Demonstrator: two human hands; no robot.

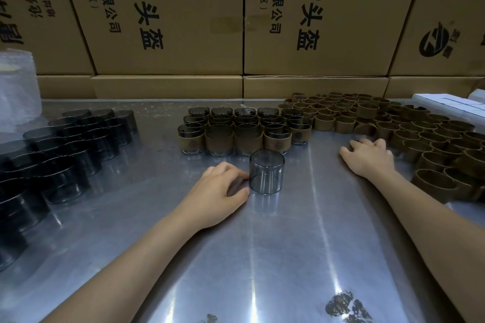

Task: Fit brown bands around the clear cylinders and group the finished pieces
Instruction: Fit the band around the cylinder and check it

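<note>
One bare smoky clear cylinder (266, 172) stands upside down on the metal table (262, 257) in front of me. My left hand (219, 193) rests beside it, thumb and fingertips touching its left side. My right hand (368, 156) lies palm down on the table at the edge of the loose brown bands (409, 134), fingers reaching into them; no band is visibly gripped. Several finished cylinders with brown bands (236, 130) stand grouped in rows just behind the bare one.
Several bare dark cylinders (60, 155) crowd the left side of the table. Stacked cardboard boxes (168, 21) wall off the back. A plastic bag (18, 81) sits far left, and white boxes (446, 106) far right.
</note>
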